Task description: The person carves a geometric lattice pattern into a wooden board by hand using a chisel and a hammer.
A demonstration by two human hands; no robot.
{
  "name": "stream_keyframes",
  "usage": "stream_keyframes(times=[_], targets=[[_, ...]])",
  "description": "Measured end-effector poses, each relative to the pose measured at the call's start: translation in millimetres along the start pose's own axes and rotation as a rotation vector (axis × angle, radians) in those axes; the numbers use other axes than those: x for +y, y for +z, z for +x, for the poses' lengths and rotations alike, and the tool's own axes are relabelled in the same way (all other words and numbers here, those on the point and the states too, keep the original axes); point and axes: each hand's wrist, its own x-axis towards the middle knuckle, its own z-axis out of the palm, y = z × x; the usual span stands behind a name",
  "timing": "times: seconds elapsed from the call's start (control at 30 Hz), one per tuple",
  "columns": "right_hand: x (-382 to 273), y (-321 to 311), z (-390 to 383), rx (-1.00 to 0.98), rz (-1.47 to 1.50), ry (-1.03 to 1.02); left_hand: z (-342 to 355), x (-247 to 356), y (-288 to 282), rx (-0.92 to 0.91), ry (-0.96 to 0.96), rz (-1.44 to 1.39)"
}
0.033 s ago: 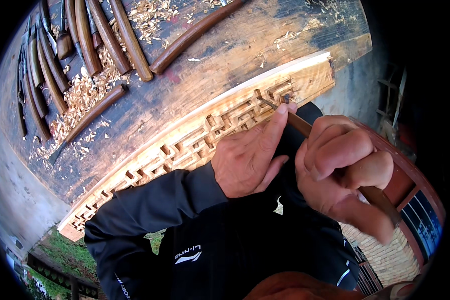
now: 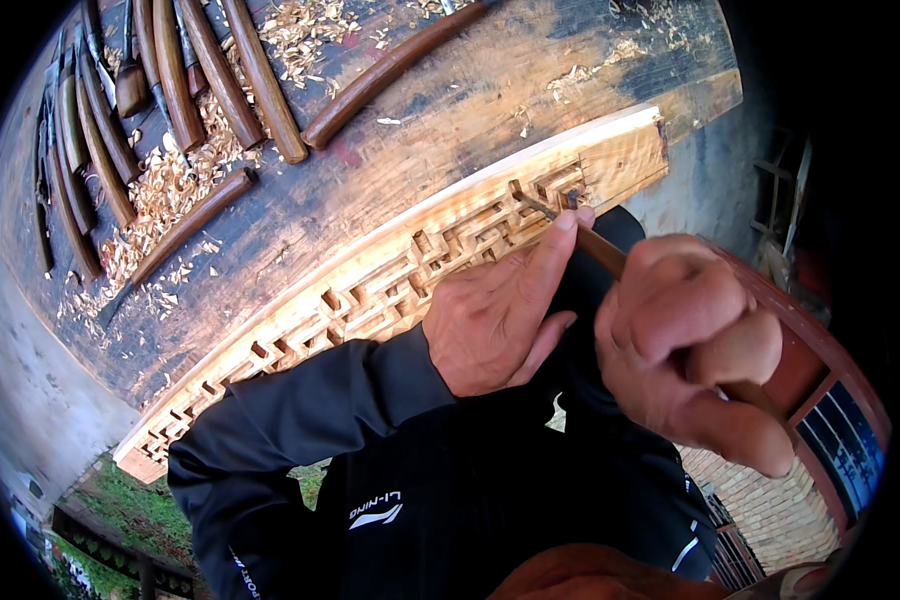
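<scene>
My right hand (image 2: 688, 345) is closed round the wooden handle of a carving chisel (image 2: 600, 250). The chisel slants up and left, its narrow blade reaching the carved part of a long pale wooden board (image 2: 625, 150). Angular, maze-like grooves run along most of that board; its far right end is plain. My left hand (image 2: 495, 320) lies across the board's near edge with fingers stretched out. Its fingertips touch the chisel near the blade, and the thumb stands apart. The blade's very tip is hard to make out in the grooves.
The board rests along the near edge of a worn wooden table (image 2: 390, 200). Several wooden-handled chisels (image 2: 175, 90) lie at the upper left among wood shavings (image 2: 185, 185). One single chisel (image 2: 190, 225) lies nearer the board, another handle (image 2: 395, 75) farther back.
My right hand has shifted very slightly and looks a little blurred, still gripping the chisel. My left hand and the board stay where they were.
</scene>
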Motion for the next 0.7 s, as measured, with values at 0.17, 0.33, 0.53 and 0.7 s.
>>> stream_keyframes(times=[0.17,0.33,0.53,0.7], targets=[[-18.4,-15.6,27.2,-0.206,0.050,0.058,1.7,-0.4,-5.0,0.010,0.088,0.033],[-21.5,-26.0,30.5,-0.272,0.046,0.081,4.7,3.7,-4.8,-0.004,0.080,0.011],[-7.5,-25.3,33.6,-0.391,0.070,0.044,4.3,5.1,-5.8,-0.003,0.027,0.025],[1.7,-23.5,28.5,-0.398,0.086,0.055,-2.3,0.1,-3.3,0.006,-0.005,0.027]])
